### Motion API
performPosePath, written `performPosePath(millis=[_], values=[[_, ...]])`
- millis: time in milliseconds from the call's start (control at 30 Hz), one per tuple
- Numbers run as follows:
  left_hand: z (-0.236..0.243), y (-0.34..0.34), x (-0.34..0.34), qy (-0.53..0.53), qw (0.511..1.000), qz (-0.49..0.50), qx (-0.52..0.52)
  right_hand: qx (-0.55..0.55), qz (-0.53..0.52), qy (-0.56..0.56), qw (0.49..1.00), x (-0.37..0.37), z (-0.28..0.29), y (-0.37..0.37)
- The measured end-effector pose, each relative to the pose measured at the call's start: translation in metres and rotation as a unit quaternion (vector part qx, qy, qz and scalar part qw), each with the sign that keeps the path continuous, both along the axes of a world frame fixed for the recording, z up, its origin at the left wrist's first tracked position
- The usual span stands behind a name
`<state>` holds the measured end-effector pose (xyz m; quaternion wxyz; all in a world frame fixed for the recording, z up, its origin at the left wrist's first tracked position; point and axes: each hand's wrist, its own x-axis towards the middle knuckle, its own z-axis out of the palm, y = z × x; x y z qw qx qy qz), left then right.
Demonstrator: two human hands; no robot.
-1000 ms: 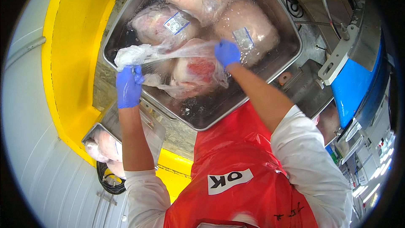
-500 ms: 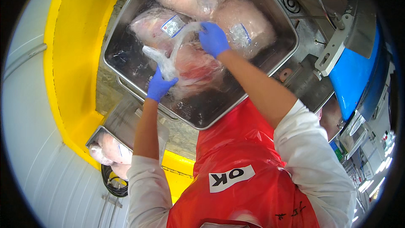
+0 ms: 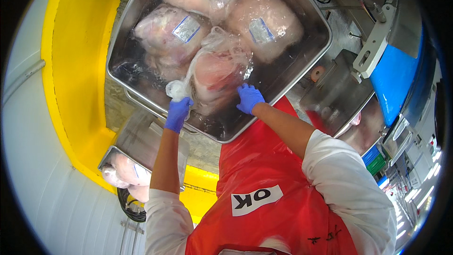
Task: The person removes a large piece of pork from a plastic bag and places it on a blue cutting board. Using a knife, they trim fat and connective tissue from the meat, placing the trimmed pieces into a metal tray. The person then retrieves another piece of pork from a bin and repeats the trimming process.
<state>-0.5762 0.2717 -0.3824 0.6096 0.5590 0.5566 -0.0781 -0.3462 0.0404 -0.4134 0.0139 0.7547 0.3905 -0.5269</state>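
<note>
While your left grip (image 3: pixel 178 114) in the head view pinches bunched clear plastic (image 3: pixel 176 89), bagged red meat (image 3: pixel 218 72) lying in the near part of the steel tub (image 3: pixel 304 56), your right grip (image 3: pixel 250 99), earlier at the meat's far end, now lower beside it, fingers loosely spread, contact unclear.

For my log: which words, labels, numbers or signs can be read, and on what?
White patch on the red apron: bold black lettering, legible but not copied here.
Black handwritten marks on the apron's right side: unclear.
Blue-edged labels on the bagged meat: print too small to read.
</note>
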Motion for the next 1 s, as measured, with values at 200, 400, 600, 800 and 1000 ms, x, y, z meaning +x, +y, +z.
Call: performPosePath(millis=[200, 400, 600, 800, 1000], values=[[0.088, 0.015, 0.061, -0.051, 0.948, 0.192, -0.25, 0.009, -0.001, 0.031, 0.999, -0.004, 0.016, 0.021], [0.112, 0.028, 0.138, -0.174, 0.865, 0.296, -0.366, -0.068, -0.03, 0.136, 0.988, -0.037, 0.045, 0.015], [0.136, 0.056, 0.122, -0.162, 0.935, 0.301, -0.09, -0.028, -0.135, 0.122, 0.983, -0.022, 0.05, -0.004], [0.224, 0.068, 0.066, -0.335, 0.814, 0.306, -0.362, 0.143, -0.194, 0.032, 0.97, 0.032, 0.063, 0.016], [0.299, 0.046, 0.075, -0.204, 0.903, 0.313, -0.211, 0.237, -0.184, -0.061, 0.952, 0.029, 0.053, 0.073]])
